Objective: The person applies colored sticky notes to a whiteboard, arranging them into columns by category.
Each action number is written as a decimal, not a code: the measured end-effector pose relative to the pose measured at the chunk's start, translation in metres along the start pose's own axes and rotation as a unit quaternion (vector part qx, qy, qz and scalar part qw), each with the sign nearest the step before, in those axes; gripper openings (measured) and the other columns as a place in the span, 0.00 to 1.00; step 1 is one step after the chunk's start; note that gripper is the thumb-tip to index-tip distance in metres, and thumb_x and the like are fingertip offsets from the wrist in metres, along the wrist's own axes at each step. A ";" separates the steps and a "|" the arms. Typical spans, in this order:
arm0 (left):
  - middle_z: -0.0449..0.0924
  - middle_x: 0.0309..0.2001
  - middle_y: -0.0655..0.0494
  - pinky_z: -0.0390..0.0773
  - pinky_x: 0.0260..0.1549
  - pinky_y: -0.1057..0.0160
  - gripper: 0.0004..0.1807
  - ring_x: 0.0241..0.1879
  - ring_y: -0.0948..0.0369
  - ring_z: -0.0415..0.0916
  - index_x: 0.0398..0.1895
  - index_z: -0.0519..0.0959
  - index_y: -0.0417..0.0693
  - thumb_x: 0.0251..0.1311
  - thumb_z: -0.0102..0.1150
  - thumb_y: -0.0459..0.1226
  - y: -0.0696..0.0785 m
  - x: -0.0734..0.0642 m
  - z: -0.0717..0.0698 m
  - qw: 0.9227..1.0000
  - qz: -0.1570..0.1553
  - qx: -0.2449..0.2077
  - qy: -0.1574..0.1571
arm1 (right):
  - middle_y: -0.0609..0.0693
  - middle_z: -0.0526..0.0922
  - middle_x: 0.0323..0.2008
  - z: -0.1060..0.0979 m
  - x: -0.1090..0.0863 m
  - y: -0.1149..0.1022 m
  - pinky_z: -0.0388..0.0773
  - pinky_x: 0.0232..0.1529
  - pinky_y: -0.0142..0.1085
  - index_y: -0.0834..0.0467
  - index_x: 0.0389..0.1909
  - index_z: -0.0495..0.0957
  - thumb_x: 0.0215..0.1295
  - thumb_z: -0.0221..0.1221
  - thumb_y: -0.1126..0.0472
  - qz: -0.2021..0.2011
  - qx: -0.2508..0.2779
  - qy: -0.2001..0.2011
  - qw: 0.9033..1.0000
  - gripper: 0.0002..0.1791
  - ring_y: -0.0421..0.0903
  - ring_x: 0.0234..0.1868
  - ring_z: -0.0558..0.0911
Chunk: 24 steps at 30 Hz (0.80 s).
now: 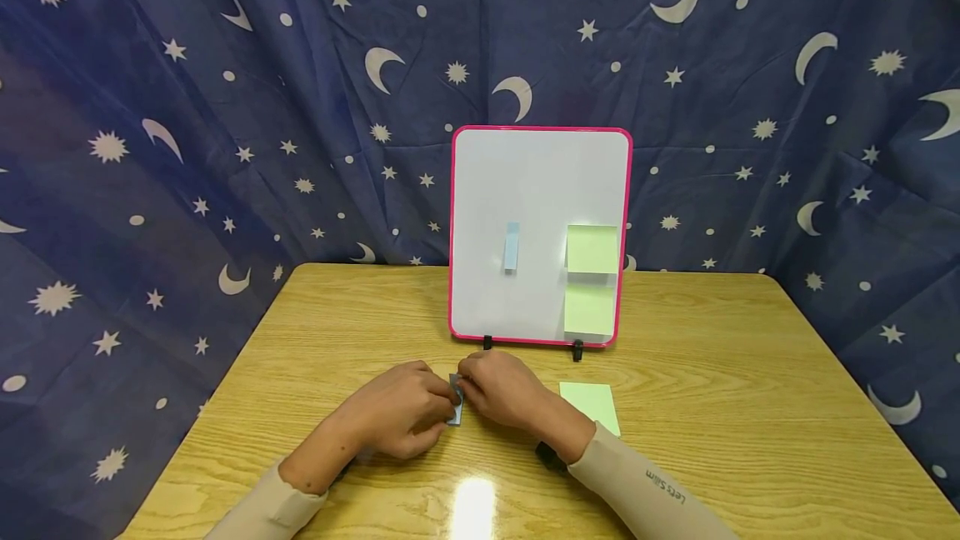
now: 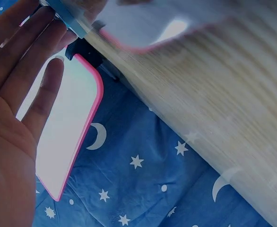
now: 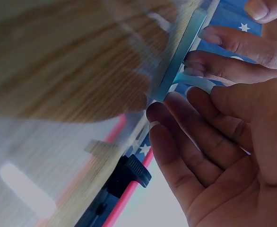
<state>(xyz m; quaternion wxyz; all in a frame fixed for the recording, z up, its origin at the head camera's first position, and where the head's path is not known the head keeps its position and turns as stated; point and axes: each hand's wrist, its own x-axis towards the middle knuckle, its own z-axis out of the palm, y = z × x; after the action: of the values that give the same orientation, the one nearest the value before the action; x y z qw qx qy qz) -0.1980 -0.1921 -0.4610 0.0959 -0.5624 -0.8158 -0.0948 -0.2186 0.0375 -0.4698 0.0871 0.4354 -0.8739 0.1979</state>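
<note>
A small pad of narrow blue sticky notes lies on the table between both hands. In the right wrist view, my right hand pinches one end of the top blue strip, which bends up from the pad. My left hand is at the pad's left side, its fairly straight fingertips touching the pad. The left palm faces the camera in the left wrist view. The fingers partly cover the pad in the head view.
A pink-framed whiteboard stands on black feet behind the hands. It bears one blue strip and two green sticky notes. A green square note pad lies right of the right hand. A starry blue curtain surrounds the table.
</note>
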 end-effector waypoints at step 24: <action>0.88 0.48 0.62 0.80 0.56 0.57 0.08 0.51 0.66 0.83 0.43 0.91 0.55 0.63 0.67 0.39 -0.002 -0.001 0.004 0.999 -0.020 -0.027 0.005 | 0.38 0.68 0.17 -0.005 0.013 -0.001 0.56 0.23 0.27 0.49 0.20 0.75 0.63 0.68 0.67 -0.007 -0.049 -0.030 0.998 0.16 0.34 0.21 0.61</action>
<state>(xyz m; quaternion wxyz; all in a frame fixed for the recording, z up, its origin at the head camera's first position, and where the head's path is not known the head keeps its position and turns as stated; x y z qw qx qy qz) -0.2000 -0.1931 -0.4648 0.0827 -0.5483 -0.8232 -0.1216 -0.2261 0.0299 -0.4611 0.0831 0.4421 -0.8818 0.1415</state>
